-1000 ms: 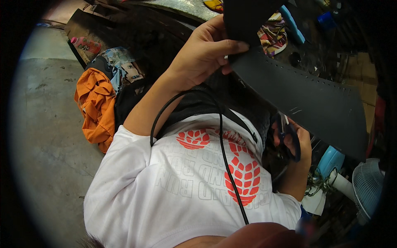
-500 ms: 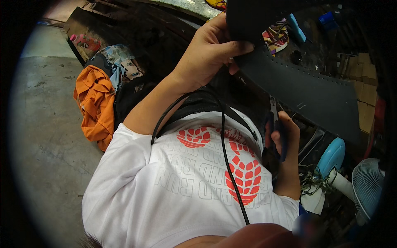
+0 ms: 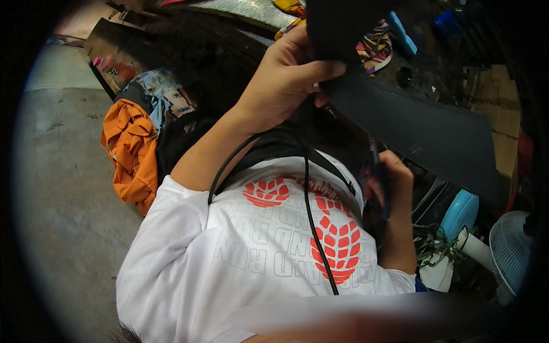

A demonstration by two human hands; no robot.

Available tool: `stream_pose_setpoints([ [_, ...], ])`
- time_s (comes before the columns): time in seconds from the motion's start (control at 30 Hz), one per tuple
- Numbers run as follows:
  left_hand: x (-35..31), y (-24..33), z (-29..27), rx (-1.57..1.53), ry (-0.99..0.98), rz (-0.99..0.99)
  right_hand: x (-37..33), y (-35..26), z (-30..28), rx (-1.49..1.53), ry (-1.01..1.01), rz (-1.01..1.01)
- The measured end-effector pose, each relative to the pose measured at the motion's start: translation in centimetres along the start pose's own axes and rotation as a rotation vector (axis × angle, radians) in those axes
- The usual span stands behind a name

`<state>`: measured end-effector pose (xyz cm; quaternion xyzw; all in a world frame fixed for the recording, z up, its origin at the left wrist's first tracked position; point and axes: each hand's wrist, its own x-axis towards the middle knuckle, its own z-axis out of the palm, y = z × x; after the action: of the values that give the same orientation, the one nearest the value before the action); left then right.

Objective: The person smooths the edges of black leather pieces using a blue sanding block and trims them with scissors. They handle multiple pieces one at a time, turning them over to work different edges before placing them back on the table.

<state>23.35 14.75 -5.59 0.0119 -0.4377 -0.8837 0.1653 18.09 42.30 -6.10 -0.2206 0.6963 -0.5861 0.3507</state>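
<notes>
My left hand point(image 3: 281, 83) pinches a curved black sheet point(image 3: 423, 128), leather-like, with the thumb on top. A row of small holes follows its upper edge, and a few pale scratches mark its lower part. The sheet hangs across the upper right, its far end reaching past my right hand point(image 3: 399, 178). That hand is closed round a pair of scissors point(image 3: 382, 191) with dark blue handles. The scissors point upward, with their tips close to the sheet's lower edge. Motion smears them, so I cannot tell whether blades and sheet touch.
Orange cloth point(image 3: 130, 154) lies at the left beside a pink-capped bottle point(image 3: 114, 67). A black cable point(image 3: 309, 194) crosses my white shirt. At the right are a white fan point(image 3: 514, 251), a light blue object point(image 3: 459, 214) and stacked brown cardboard point(image 3: 497, 120).
The view has shifted slightly. The scissors are more blurred, and a blurred shape now covers more of the bottom edge. Both hands keep their holds.
</notes>
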Motion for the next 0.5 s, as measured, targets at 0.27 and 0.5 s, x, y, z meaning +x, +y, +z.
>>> stream_pose_setpoints([
  [0.27,0.2,0.7,-1.2,-0.174,0.014,-0.037,7.3,-4.9,-11.9,-1.037,0.597,-0.339],
  [0.5,0.5,2.3,-2.8,-0.096,0.075,0.026,13.4,-9.3,-10.3,-1.315,0.541,0.071],
])
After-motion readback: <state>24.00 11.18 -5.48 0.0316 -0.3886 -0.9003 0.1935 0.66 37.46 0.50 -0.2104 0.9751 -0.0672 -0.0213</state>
